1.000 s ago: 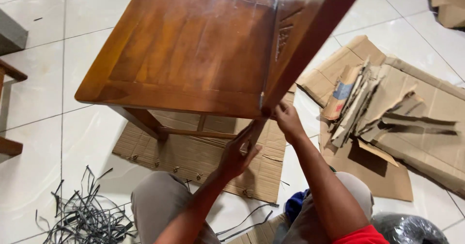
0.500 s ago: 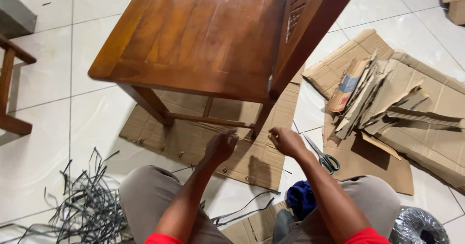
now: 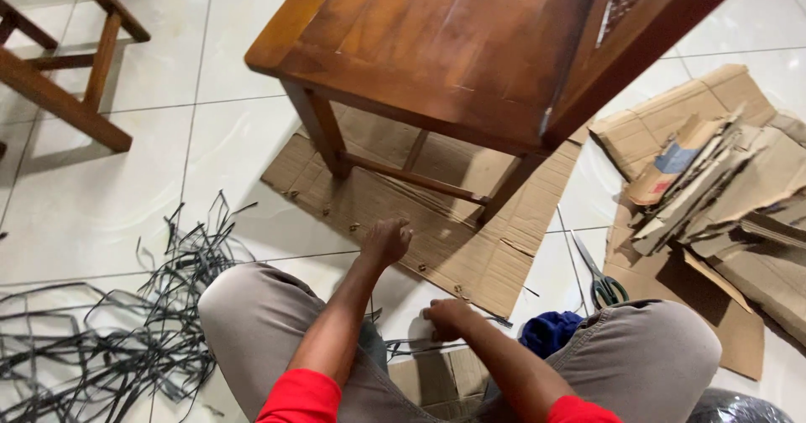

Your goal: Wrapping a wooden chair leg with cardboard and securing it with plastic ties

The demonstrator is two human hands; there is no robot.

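Left hand [image 3: 388, 240] rests knuckles-down on the cardboard sheet [image 3: 470, 251] under the wooden chair [image 3: 453, 54], fingers curled together, over small brass screws [image 3: 353, 227] scattered at its 9 o'clock. Right hand [image 3: 445, 318] fisted on the floor tile; whether it grips anything, cannot tell. Scissors [image 3: 600, 280] at 3 o'clock, untouched. Strap offcuts [image 3: 126, 331] at 8 o'clock. Screws look not yet picked up; judging most work remains.

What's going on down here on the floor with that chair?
A person sits on the tiled floor before a wooden chair that stands on a flattened sheet of cardboard. The left hand rests closed on the cardboard among small brass-coloured screws. The right hand is down near the floor by the knees. Scissors lie to the right, black strips to the left.
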